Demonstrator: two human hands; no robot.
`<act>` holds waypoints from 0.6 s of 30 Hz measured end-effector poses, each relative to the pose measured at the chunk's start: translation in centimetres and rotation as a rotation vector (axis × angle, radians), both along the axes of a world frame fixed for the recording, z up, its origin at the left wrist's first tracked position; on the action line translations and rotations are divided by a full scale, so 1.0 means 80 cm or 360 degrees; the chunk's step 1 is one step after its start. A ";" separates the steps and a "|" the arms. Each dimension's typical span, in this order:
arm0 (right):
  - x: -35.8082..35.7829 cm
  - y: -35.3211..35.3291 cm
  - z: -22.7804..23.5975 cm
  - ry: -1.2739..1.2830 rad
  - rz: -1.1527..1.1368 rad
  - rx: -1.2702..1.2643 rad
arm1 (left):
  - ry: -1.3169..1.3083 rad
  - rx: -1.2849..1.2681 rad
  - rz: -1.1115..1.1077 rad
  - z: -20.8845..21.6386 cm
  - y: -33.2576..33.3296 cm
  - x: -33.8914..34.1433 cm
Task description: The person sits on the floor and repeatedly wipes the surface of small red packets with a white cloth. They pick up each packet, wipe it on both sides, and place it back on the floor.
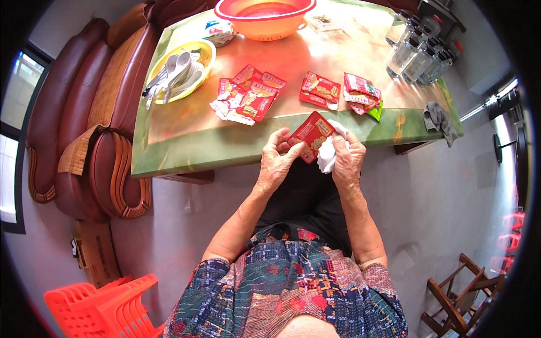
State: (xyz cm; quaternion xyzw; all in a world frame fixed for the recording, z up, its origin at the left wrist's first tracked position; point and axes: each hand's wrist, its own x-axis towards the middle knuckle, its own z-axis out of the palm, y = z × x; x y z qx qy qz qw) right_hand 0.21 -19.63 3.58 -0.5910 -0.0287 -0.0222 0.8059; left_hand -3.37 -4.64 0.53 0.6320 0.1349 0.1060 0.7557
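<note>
Held packet: a flat red packet (305,134) with a printed front, held at the near edge of the surface (183,125), between both hands. Clock directions below take it as centre, 12 o'clock pointing away from the person.
Left hand (275,163): narrow grip; thumb and fingers pinch the packet's left side.
Right hand (348,161): closed around a white wipe (326,154), cloth or tissue cannot be told; the wipe lies against the packet's right side.
Loose pile: several red packets (255,97), overlapping, at 10 o'clock.
Middle stack: red packets (319,89), squared up more neatly, at 12 o'clock; exact count hidden by overlap.
Right-hand stack: red-and-white packets (362,90) at 2 o'clock, a green packet (376,111) showing beneath.
Surroundings: orange-red basin (262,29) at 11 o'clock; yellow bowl (211,57) of spoons (179,69) at 10 o'clock; glass bottles (414,59) at 2 o'clock, beyond the stacks; grey cloth (439,120) at 3 o'clock, over the surface edge.
Wiping status: apparently mid-cycle on one packet, judged from the wipe against it.
Completed packets: cannot be told; no group is visibly marked as finished.
Remaining work: likely finishing and setting down the held packet; any further packets would come from the groups on the surface.
</note>
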 end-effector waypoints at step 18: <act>0.020 0.049 -0.042 -0.1274 0.0113 -0.1969 | 0.0438 0.0301 -0.0287 0.013 0.046 0.032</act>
